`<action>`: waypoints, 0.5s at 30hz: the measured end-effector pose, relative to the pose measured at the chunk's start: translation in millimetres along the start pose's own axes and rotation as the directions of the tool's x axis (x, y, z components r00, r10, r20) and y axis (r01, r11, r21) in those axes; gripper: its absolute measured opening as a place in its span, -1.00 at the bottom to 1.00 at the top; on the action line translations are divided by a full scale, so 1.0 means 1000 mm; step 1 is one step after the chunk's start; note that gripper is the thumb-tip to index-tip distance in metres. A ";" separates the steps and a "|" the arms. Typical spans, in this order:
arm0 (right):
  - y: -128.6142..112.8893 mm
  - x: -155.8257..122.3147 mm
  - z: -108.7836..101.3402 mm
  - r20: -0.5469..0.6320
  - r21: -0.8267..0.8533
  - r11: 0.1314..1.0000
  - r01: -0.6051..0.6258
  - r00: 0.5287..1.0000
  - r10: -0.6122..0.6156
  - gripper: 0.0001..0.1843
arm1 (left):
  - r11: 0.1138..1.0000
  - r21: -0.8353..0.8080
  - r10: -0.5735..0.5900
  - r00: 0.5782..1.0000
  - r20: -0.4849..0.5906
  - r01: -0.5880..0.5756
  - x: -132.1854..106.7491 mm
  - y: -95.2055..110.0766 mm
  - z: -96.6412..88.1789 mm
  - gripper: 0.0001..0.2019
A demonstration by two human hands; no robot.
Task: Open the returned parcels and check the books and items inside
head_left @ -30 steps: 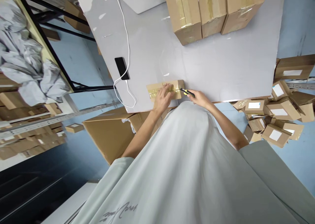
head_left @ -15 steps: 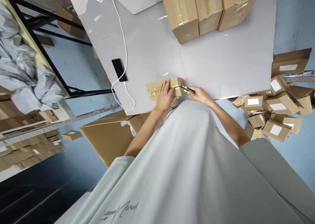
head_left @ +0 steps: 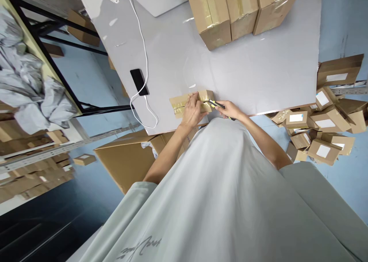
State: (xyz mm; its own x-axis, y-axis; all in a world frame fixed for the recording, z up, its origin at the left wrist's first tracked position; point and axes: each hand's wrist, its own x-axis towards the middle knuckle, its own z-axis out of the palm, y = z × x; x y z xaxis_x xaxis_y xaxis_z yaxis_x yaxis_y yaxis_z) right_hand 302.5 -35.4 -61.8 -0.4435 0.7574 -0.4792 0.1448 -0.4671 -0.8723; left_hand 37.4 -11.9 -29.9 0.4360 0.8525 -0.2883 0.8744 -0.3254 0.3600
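Observation:
A small taped cardboard box (head_left: pixel 180 102) lies at the near edge of the grey table (head_left: pixel 244 74). My left hand (head_left: pixel 192 111) rests on top of it, fingers spread flat and pressing it down. My right hand (head_left: pixel 230 110) is closed round a yellow-and-black utility knife (head_left: pixel 215 104). The knife's tip touches the right end of the box at the tape seam.
Three large taped cartons (head_left: pixel 241 10) stand at the table's far side. A black phone (head_left: pixel 139 81) on a white cable (head_left: pixel 143 55) lies to the left. Labelled small boxes (head_left: pixel 322 120) pile on the floor right; a big open carton (head_left: pixel 129 158) sits below the table.
The knife tip has moved left, from just beside the box's right end onto the seam. My left hand has slid slightly and kept pressing the box.

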 end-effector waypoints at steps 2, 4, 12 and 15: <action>0.003 -0.010 0.002 0.039 -0.035 0.999 -0.030 0.999 0.032 -0.72 | 1.000 -0.005 -0.004 1.000 -0.004 0.004 0.000 0.001 0.001 -0.46; 0.005 -0.021 0.004 0.035 -0.087 0.995 -0.042 0.998 0.045 -0.72 | 1.000 -0.007 -0.004 1.000 -0.006 0.004 0.000 0.002 0.002 -0.47; 0.016 -0.048 -0.011 -0.171 -0.043 0.998 -0.042 0.985 0.034 -0.73 | 0.999 0.020 0.033 0.999 0.014 -0.034 0.003 0.001 -0.010 -0.48; 0.017 -0.046 -0.007 -0.173 0.118 0.988 -0.097 0.978 0.117 -0.59 | 1.000 0.021 -0.010 1.000 0.016 0.010 0.005 0.012 -0.015 -0.53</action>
State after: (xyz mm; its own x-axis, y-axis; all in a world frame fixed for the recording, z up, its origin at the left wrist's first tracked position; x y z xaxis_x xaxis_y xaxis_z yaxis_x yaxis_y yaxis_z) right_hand 331.3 -75.4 -55.6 -0.2638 0.7653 -0.5872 0.0816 -0.5889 -0.8041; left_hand 46.4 -5.6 -14.1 0.4306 0.8489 -0.3064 0.8829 -0.3256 0.3384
